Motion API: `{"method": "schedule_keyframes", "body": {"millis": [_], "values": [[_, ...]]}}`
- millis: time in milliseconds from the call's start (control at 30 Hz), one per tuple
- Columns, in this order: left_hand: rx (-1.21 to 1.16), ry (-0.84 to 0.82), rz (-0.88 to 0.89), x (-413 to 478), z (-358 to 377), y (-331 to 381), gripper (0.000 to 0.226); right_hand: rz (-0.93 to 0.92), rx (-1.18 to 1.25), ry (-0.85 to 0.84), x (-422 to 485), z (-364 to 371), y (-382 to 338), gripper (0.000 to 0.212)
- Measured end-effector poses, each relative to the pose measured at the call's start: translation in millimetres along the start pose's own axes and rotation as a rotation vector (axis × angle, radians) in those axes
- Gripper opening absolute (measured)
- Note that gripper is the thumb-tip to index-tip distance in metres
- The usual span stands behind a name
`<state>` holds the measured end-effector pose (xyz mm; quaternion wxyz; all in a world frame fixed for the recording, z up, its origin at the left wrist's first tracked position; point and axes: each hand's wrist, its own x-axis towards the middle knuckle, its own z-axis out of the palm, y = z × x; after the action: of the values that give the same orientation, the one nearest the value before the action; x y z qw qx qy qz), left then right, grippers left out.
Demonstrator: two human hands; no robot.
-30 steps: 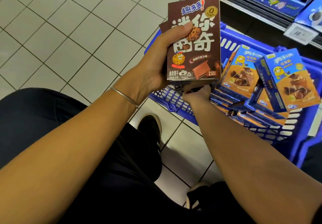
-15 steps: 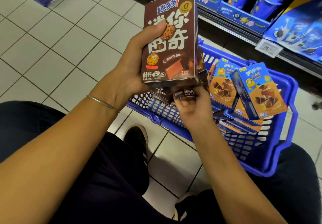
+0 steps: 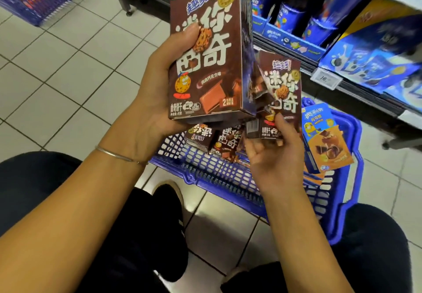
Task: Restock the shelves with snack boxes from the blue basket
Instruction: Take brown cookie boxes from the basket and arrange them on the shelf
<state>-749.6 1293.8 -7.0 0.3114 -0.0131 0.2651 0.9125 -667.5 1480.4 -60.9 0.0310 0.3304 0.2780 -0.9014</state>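
Two boxes in hand now | left grip [image 3: 157,92] wraps brown snack box [image 3: 205,64], held high | right grip [image 3: 274,162] pinches second box [image 3: 283,87], newly lifted clear of blue basket [image 3: 228,185] | we reckon shelf [image 3: 285,52] placement comes next.

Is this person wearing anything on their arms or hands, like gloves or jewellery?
No gloves or sleeves are in view. A thin silver-coloured bangle circles the wrist of the left hand. The right hand and its wrist show no jewellery.
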Motion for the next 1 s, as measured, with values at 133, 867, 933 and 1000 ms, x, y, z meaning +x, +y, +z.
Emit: {"method": "schedule_keyframes", "body": {"millis": [133, 867, 933, 1000], "values": [[-0.055, 0.064, -0.082, -4.7, 23.4, 12.5, 0.049, -0.093, -0.195, 0.094, -16.2, 30.9, -33.6, 0.043], [0.012, 0.094, -0.089, -141.3, 498.7, 167.4, 0.057, -0.405, -0.483, 0.09, -409.7, 289.1, -321.1, 0.063], [0.041, 0.08, -0.033, -143.2, 534.2, 176.2, 0.045, -0.436, -0.485, 0.084, -427.7, 304.0, -341.1, 0.06], [0.106, 0.08, 0.017, -139.4, 564.3, 186.2, 0.042, -0.47, -0.471, 0.065, -438.8, 318.4, -359.2, 0.057]]}}
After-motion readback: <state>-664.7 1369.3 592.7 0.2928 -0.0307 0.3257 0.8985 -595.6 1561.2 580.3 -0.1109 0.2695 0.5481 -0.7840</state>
